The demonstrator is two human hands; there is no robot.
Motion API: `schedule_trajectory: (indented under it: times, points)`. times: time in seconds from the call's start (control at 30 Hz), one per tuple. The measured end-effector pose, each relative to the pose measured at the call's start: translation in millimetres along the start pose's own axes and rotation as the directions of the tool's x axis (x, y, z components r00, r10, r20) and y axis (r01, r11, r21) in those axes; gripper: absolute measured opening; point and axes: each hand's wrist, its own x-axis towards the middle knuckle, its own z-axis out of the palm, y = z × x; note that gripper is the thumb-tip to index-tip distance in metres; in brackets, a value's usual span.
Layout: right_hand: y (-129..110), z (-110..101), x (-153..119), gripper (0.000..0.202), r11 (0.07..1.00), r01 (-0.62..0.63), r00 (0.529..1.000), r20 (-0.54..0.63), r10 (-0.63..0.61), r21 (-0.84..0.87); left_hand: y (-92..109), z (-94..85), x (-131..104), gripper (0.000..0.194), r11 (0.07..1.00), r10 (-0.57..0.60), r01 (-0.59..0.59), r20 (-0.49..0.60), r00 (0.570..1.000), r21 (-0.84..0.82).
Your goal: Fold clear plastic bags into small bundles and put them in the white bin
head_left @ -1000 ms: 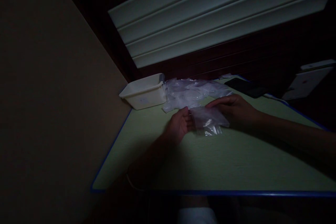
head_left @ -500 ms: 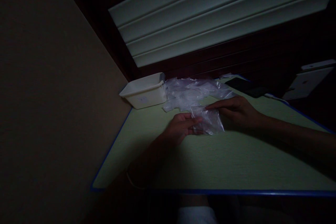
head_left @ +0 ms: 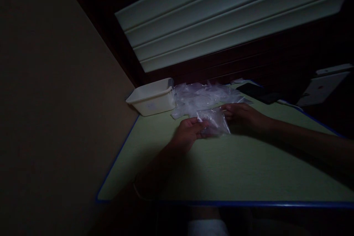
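Green tabletop, bin beside bags; left hand and right hand pinch 1 pouch

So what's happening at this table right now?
A person holds a small clear plastic bag above the green table. The left hand grips its left side, thumb on top; the right hand is at its upper right corner, its exact grip too dark to tell. Beyond lies a pile of clear plastic, with a white bin to its left.

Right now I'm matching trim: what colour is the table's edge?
The table edge is blue, clearest in the head view.
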Motion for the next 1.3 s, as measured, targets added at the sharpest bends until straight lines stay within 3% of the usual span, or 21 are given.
schedule_trajectory:
  times: [0.17, 0.5, 0.67, 0.77, 0.87, 1.07, 1.3]
  points:
    - [-1.3, 3.5, -1.5, 0.032, 0.99, -0.118, 0.986, 0.111, 0.127, -0.083, -0.4, 0.3, 1.4, 0.03, 0.998, 0.065, -0.066, -0.067, 0.996, -0.013]
    - [-3.1, 8.5, -1.6, 0.026, 0.988, -0.141, 0.989, -0.057, 0.138, -0.065, -2.8, 0.1, 3.4, 0.029, 0.996, 0.083, -0.086, -0.073, 0.994, -0.04]
    - [-1.5, 7.0, -0.9, 0.028, 0.99, -0.096, 0.994, -0.058, 0.09, -0.103, 2.1, -2.1, 2.3, 0.033, 0.994, 0.099, -0.101, -0.051, 0.994, -0.039]
    - [-2.3, 7.3, -2.8, 0.027, 0.983, -0.072, 0.997, 0.022, 0.076, -0.171, 9.2, -4.9, 1.2, 0.041, 0.987, 0.16, -0.158, -0.101, 0.982, 0.027]
    - [-3.3, 9.8, -6.4, 0.025, 0.975, -0.047, 0.993, 0.095, 0.069, -0.215, 14.4, -5.5, -1.0, 0.044, 0.979, 0.16, -0.15, -0.066, 0.985, 0.14]
    - [-3.4, 12.5, -7.6, 0.024, 0.978, -0.04, 0.992, 0.107, 0.063, -0.205, 7.9, -2.3, -2.5, 0.037, 0.91, 0.143, -0.114, -0.045, 0.989, 0.398]
    - [-2.7, 9.7, -4.0, 0.031, 0.989, -0.058, 0.994, 0.086, 0.071, -0.137, -1.6, -7.9, 5.1, 0.035, 0.944, 0.222, -0.194, -0.079, 0.972, 0.267]
